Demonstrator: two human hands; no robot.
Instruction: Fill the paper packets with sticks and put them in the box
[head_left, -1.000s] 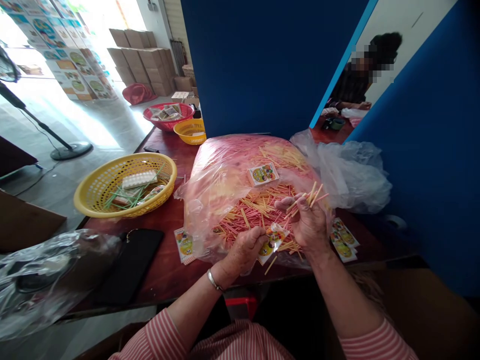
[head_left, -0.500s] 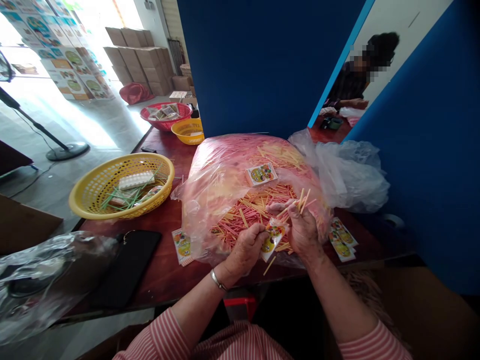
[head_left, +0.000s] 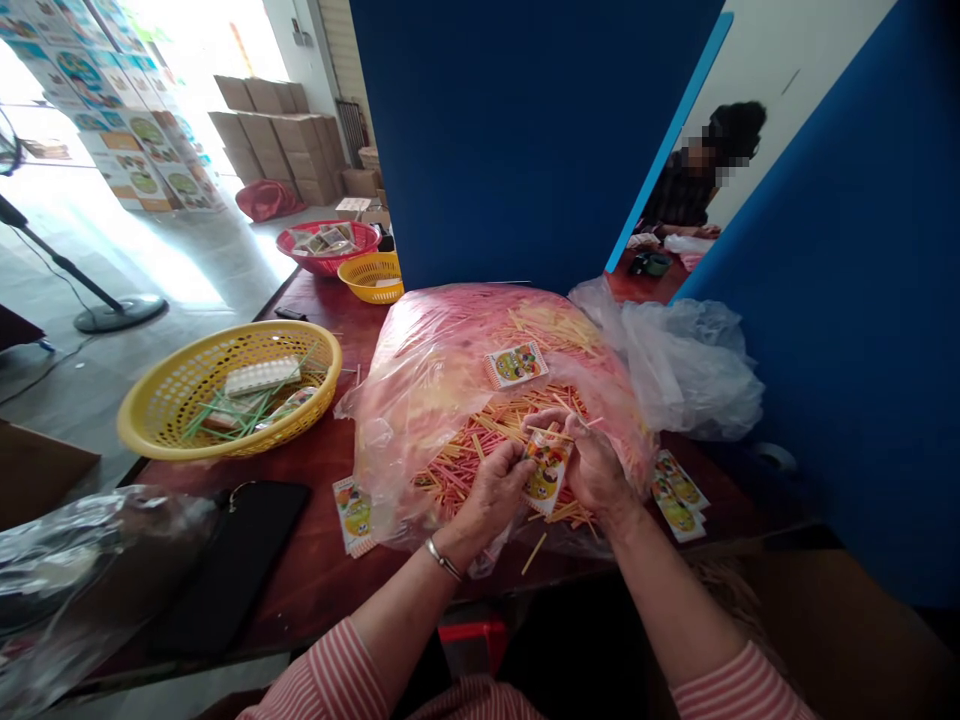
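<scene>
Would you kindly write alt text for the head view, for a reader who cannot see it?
Both hands, left hand and right hand, hold a small printed paper packet over a clear plastic bag of pink and yellow sticks on a dark red wooden table. A yellow plastic basket sits left.

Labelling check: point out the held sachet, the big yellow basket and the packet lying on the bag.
held sachet [head_left: 545,472], head view, printed front.
big yellow basket [head_left: 150,438], head view, near rim.
packet lying on the bag [head_left: 516,364], head view, middle of its face.
</scene>
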